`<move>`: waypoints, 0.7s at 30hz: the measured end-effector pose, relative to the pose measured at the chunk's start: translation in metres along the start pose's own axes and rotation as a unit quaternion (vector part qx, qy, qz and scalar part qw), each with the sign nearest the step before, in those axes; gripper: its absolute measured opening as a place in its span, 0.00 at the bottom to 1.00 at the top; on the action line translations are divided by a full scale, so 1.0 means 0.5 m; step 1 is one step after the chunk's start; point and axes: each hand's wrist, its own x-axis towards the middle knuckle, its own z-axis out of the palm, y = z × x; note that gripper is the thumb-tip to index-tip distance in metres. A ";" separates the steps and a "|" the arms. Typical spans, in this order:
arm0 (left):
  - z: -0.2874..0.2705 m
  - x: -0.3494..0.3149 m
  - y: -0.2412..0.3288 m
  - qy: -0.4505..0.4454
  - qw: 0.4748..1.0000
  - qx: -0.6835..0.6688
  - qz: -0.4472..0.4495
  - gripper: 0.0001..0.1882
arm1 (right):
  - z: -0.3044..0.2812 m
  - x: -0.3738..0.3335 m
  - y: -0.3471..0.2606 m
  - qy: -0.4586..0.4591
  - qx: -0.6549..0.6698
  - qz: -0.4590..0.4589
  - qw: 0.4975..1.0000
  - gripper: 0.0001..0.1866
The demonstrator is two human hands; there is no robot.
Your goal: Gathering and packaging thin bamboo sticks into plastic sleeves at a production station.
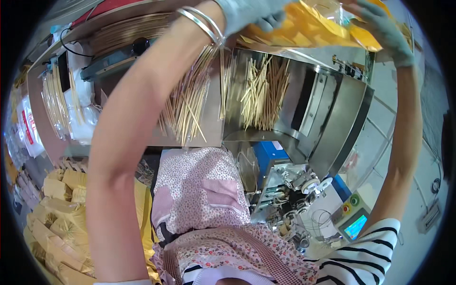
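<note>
Both my arms reach up to the top edge of the view, and both hands wear grey gloves. My left hand (251, 16) has its fingers curled at the left end of a yellow plastic bag (318, 28), gripping it. At the bag's right end, my right hand (384, 31) closes on the yellow plastic. The bag is crumpled and partly cut off by the frame, with some clear plastic at its top. Just below it, a metal hopper (327, 121) holds a heap of thin wooden sticks (263, 95). More loose sticks (190, 111) lie on the brown tabletop (209, 137) beside my left forearm.
Full yellow bags (61, 213) are piled at the lower left. Stick bundles in clear plastic (56, 102) stand at the far left. Below the hopper are machine parts (289, 190), a blue box (270, 154) and a control panel with a screen (355, 227).
</note>
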 end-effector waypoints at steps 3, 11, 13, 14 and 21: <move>-0.034 -0.009 -0.051 -0.031 0.995 -0.048 0.079 0.11 | -0.073 -0.114 -0.038 0.246 -0.062 0.068 0.965 0.17; -0.198 -0.245 -0.554 0.298 0.903 0.309 -0.023 0.18 | 0.412 -0.181 -0.376 0.252 0.215 0.080 0.940 0.08; -0.191 -0.293 -0.703 0.328 0.873 0.358 -0.030 0.20 | 0.639 -0.175 -0.419 0.060 0.236 0.123 0.962 0.13; -0.140 -0.263 -0.700 0.300 0.881 0.355 -0.086 0.21 | 0.865 -0.220 -0.357 0.053 0.062 0.119 0.990 0.17; -0.108 -0.245 -0.793 0.339 0.880 0.319 -0.098 0.22 | 0.986 -0.143 -0.490 0.019 0.207 0.385 0.899 0.25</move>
